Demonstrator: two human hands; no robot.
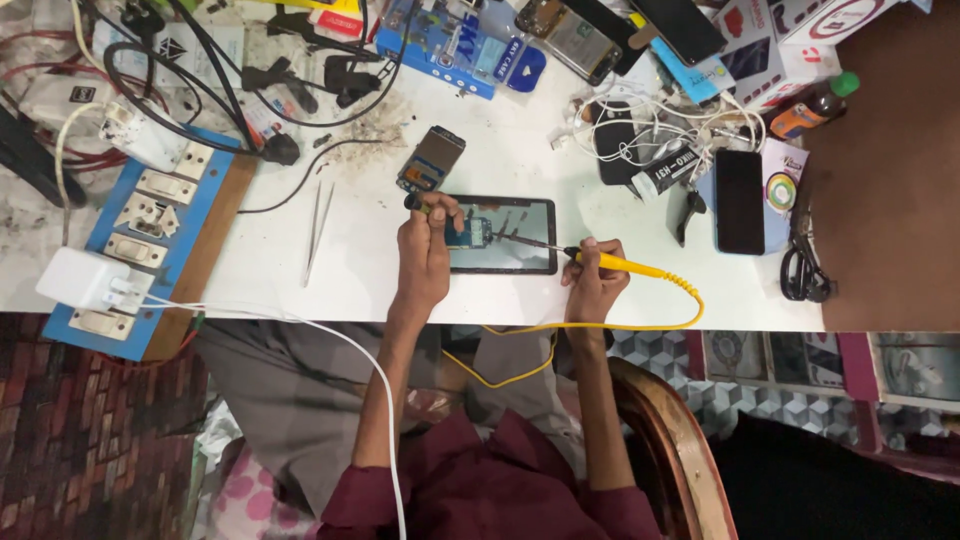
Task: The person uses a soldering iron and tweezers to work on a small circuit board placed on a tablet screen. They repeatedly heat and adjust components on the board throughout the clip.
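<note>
While the left hand (424, 245) pinches a small tool over the open phone (500, 235), the right hand (592, 275) grips a yellow soldering iron (615, 263) at the phone's right edge.

The person wears a dark maroon shirt with sleeves rolled above the elbows, forearms bare.

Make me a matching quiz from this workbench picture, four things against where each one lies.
Things:
1. soldering iron
2. tweezers
3. black phone
4. opened device

Places:
A. far right of the white table, face up
B. in the right hand
C. left of the left hand, lying free
D. between both hands

Pairs: 1-B, 2-C, 3-A, 4-D
</note>
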